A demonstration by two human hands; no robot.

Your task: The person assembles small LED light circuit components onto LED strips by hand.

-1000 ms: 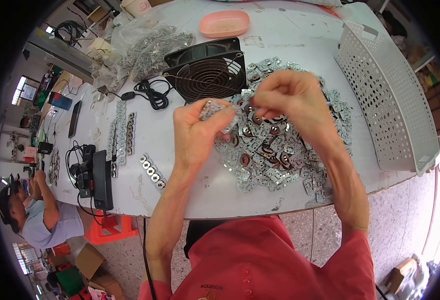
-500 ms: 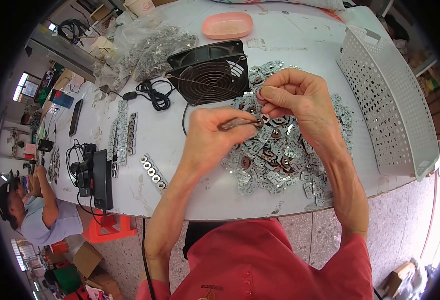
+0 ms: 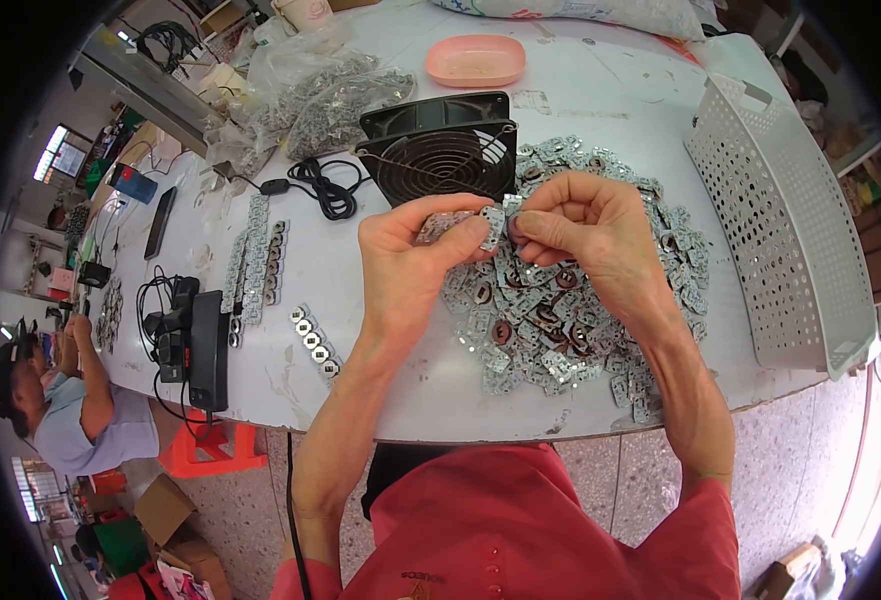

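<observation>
Above a heap of small silvery metal plates (image 3: 535,350), both hands are close together. My left hand (image 3: 398,262) pinches a flat metal plate (image 3: 491,228) between thumb and fingers; more plates show behind its thumb. Thumb and forefinger of my right hand (image 3: 600,232) are closed on a small round dark piece (image 3: 513,228), largely covered by the fingertips, right beside the plate. Several brown round parts are mixed into the heap. Just beyond the hands stands a black fan (image 3: 430,165) with a wire guard.
At the right stands a white perforated basket (image 3: 775,230). Rows of plates (image 3: 252,262) and a shorter strip of discs (image 3: 315,340) lie on the left, near a black power strip (image 3: 206,350). Farther back are bagged metal parts (image 3: 345,105) and a pink dish (image 3: 475,60). A co-worker (image 3: 80,400) sits far left.
My left hand has turned, so a plate's flat face now shows at its fingertips. The hands have come closer together, plate beside the right fingertips. The whole view has shifted slightly.
</observation>
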